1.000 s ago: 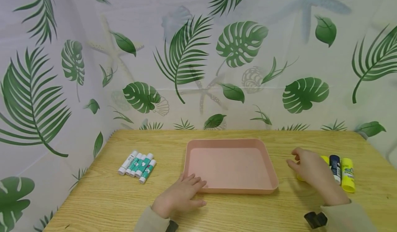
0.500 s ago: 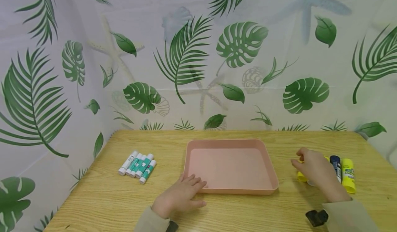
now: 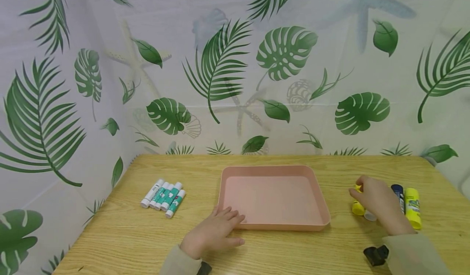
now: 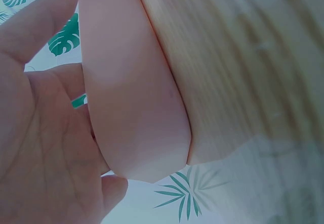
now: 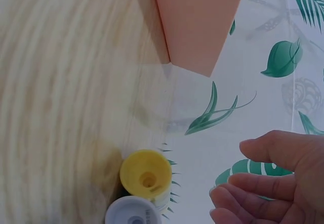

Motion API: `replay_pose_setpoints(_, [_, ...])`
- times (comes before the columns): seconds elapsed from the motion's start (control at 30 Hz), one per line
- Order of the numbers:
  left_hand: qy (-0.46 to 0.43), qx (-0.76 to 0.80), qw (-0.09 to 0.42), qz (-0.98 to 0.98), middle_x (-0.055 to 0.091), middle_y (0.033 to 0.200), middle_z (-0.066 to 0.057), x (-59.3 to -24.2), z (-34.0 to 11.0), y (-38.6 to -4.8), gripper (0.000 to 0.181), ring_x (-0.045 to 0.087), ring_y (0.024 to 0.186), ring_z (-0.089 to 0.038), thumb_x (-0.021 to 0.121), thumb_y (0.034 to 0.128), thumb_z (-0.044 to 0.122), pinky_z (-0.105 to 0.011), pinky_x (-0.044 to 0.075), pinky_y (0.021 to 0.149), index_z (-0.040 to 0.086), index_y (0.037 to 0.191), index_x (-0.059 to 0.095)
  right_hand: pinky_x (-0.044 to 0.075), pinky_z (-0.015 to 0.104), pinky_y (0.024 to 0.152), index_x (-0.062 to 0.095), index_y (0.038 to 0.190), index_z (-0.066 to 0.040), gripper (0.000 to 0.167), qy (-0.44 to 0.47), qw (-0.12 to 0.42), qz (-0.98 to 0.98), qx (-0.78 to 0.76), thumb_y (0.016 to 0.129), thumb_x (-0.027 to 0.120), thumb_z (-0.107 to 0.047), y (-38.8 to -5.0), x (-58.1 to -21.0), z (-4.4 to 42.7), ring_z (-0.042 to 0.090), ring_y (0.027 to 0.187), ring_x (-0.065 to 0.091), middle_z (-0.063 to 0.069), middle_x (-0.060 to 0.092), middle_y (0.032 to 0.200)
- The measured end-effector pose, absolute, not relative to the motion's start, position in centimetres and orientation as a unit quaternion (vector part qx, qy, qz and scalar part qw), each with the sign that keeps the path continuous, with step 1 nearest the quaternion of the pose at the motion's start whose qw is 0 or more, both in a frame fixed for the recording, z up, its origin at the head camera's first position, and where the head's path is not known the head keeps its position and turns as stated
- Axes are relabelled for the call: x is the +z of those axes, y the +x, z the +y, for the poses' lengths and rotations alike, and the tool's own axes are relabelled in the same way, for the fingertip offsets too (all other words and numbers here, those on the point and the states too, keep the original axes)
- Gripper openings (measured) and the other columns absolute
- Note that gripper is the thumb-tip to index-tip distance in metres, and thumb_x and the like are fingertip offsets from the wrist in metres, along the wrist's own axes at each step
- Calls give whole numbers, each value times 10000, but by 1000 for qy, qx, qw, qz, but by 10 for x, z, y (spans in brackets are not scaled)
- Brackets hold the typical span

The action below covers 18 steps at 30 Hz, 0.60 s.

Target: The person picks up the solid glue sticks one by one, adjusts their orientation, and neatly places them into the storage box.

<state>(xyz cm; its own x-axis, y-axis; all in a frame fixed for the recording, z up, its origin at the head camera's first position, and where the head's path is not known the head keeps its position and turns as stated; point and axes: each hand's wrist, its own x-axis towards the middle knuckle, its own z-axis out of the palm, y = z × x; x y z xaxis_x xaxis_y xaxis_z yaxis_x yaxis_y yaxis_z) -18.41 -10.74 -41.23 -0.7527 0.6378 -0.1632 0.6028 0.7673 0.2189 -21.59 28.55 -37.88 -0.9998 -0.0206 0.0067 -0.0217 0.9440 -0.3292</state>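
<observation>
My left hand (image 3: 214, 233) rests with spread fingers over the front left corner of a pink tray (image 3: 271, 227). In the left wrist view its fingers reach behind the tray wall (image 4: 131, 92). My right hand (image 3: 378, 199) hovers over a group of glue sticks at the right, fingers loosely curved, with nothing between them. Under and beside that hand lie a yellow glue stick (image 3: 358, 208) and a white-ended one (image 3: 369, 216), partly hidden by it. Farther right are a dark blue glue stick (image 3: 398, 195) and another yellow one (image 3: 413, 209).
Several green-and-white glue sticks (image 3: 169, 196) lie side by side on the left of the wooden table (image 3: 121, 230), along with a mostly white one (image 3: 152, 193). A leaf-patterned cloth (image 3: 235, 75) hangs behind the table.
My right hand has shifted slightly to the right, uncovering the near ends of the yellow and white-ended glue sticks. The left hand and the tray stay in place.
</observation>
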Motion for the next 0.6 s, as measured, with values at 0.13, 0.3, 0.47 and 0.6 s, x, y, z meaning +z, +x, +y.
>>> replay_pose_setpoints(0.13, [335, 81, 115, 932, 346, 1377, -86, -412, -108, -184, 605, 222, 1293, -255, 456, 866, 495, -488, 124, 1032, 144, 1353, 379, 457, 401, 546, 496, 1027, 175, 444, 7, -8, -985, 171, 829, 591, -211, -219, -380, 289, 293, 687, 558, 267, 565, 848])
replay_pose_setpoints(0.3, [335, 81, 115, 932, 350, 1375, -82, -412, -107, -185, 602, 223, 1293, -250, 457, 867, 494, -486, 127, 1032, 147, 1352, 380, 462, 394, 549, 486, 1035, 186, 457, -1, -26, -985, 172, 838, 583, -215, -223, -382, 293, 273, 675, 561, 278, 565, 858])
replay_pose_setpoints(0.47, [332, 83, 118, 932, 347, 1378, -75, -412, -107, -185, 602, 217, 1296, -246, 461, 866, 493, -486, 125, 1033, 152, 1354, 377, 465, 399, 563, 485, 1032, 198, 468, -8, -31, -985, 170, 837, 581, -215, -225, -385, 295, 264, 678, 561, 295, 564, 879])
replay_pose_setpoints(0.6, [330, 84, 121, 932, 344, 1380, -72, -412, -107, -185, 602, 214, 1297, -243, 463, 865, 492, -486, 123, 1033, 154, 1355, 377, 445, 358, 539, 481, 1034, 203, 468, -13, -33, -984, 173, 842, 571, -214, -225, -387, 296, 209, 625, 518, 269, 564, 854])
